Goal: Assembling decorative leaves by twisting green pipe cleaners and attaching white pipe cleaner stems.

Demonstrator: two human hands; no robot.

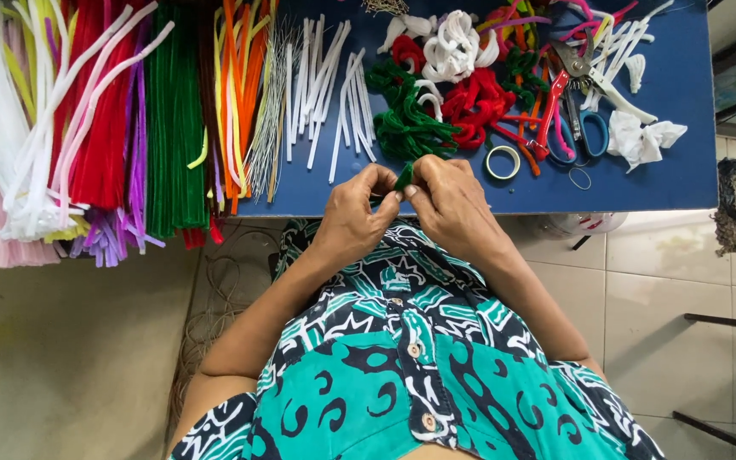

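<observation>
My left hand (pixel 358 207) and my right hand (pixel 447 198) meet at the near edge of a blue table (pixel 683 162). Both pinch one short green pipe cleaner (pixel 404 177) between thumbs and fingertips. Just beyond my hands lies a heap of curled green pipe cleaner pieces (pixel 404 115). Red curled pieces (pixel 475 100) and white curled pieces (pixel 455 44) lie behind it.
Long bundles of white, red, purple, green and orange pipe cleaners (pixel 95 119) cover the table's left side. Cut white lengths (pixel 327 81) lie mid-table. A tape roll (pixel 503 162), red-handled pliers (pixel 555 98), blue-handled scissors (pixel 588 128) and crumpled white tissue (pixel 643 138) sit right. Tiled floor lies below.
</observation>
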